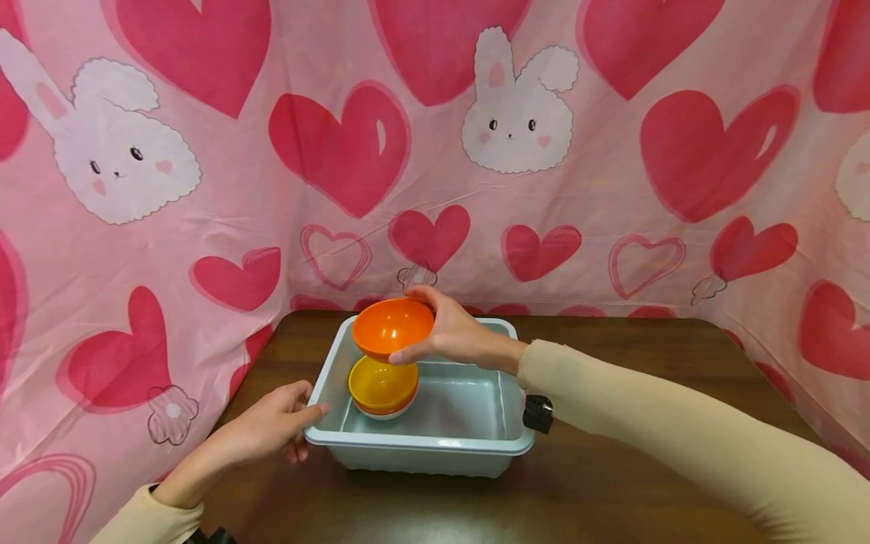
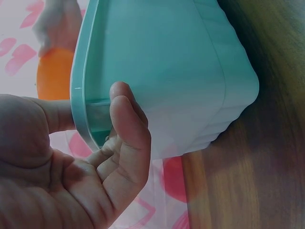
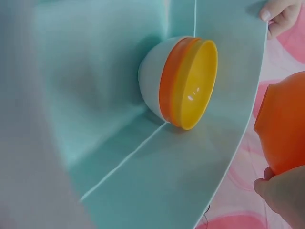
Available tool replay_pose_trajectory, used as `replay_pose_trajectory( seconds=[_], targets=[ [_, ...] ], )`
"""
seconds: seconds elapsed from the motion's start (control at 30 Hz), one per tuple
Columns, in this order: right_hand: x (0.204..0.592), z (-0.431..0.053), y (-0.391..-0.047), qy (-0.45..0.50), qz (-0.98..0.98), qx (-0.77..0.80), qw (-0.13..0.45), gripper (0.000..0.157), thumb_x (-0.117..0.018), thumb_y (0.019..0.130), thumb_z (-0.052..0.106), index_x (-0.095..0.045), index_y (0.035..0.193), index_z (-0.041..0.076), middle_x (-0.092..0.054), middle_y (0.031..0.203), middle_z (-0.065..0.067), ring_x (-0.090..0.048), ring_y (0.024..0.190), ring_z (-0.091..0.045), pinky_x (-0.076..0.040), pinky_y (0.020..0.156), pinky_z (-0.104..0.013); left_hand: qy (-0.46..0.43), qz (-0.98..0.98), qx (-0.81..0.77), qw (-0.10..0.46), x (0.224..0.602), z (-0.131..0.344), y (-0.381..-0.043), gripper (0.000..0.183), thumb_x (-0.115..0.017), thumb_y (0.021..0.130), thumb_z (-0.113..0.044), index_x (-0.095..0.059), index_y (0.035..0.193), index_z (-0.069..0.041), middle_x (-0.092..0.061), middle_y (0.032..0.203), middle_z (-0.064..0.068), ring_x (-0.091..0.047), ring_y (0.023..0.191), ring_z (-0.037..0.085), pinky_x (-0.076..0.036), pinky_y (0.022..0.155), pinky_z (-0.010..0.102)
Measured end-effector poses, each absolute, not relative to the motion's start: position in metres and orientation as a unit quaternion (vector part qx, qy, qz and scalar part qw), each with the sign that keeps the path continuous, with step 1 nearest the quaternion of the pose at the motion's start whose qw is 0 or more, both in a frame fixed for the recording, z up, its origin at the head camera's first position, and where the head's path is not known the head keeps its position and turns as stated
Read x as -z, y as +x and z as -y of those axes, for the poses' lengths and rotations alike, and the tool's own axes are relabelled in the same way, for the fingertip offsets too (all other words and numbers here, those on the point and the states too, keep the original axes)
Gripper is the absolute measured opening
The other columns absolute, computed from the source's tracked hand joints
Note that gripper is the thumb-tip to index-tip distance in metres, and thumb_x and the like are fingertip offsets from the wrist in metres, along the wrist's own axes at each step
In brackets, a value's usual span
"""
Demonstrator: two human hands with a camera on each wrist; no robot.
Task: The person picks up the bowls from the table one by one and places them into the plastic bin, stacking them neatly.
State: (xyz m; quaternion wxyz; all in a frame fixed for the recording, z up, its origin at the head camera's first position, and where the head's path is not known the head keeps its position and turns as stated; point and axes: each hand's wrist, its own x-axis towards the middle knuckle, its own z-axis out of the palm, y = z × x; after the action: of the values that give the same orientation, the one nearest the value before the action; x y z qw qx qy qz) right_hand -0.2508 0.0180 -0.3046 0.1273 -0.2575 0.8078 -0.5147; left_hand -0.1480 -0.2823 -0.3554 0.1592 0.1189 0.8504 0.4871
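Observation:
In the head view, my right hand (image 1: 457,332) grips an orange bowl (image 1: 393,326) by its rim, thumb in front and fingers behind, above the left part of a pale blue-green basin (image 1: 469,400). Below it, inside the basin's left side, stands a stack of nested bowls. A yellow bowl (image 3: 202,86) is on top, an orange bowl (image 3: 172,81) under it and a white bowl (image 3: 152,76) at the bottom. My left hand (image 1: 272,423) holds the basin's front left rim, with the thumb over the edge and fingers curled beneath, as the left wrist view shows.
The basin rests on a dark brown wooden table (image 1: 625,468). A pink cloth (image 1: 435,189) with hearts and rabbits hangs behind and along both sides of the table. A black strap device (image 1: 538,413) sits at the right wrist.

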Motion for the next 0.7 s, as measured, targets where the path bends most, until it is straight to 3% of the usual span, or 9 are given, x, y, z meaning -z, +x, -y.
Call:
replay_pose_trajectory(
  seconds=[0.7],
  targets=[
    [0.315,0.001,-0.261,-0.252,-0.823,0.489,0.140,0.101,-0.095,0.073,0.032,-0.041,0.157,0.014,-0.051,0.151,0.000,-0.051,0.131,-0.021,-0.047,0.111,-0.042,0.122,-0.850,-0.487,0.157,0.355,0.282,-0.148,0.017,-0.062,0.105,-0.012,-0.052,0.103,0.002,-0.061,0.068,0.011,-0.065,0.056,0.029,-0.060,0.051,0.043]
  ],
)
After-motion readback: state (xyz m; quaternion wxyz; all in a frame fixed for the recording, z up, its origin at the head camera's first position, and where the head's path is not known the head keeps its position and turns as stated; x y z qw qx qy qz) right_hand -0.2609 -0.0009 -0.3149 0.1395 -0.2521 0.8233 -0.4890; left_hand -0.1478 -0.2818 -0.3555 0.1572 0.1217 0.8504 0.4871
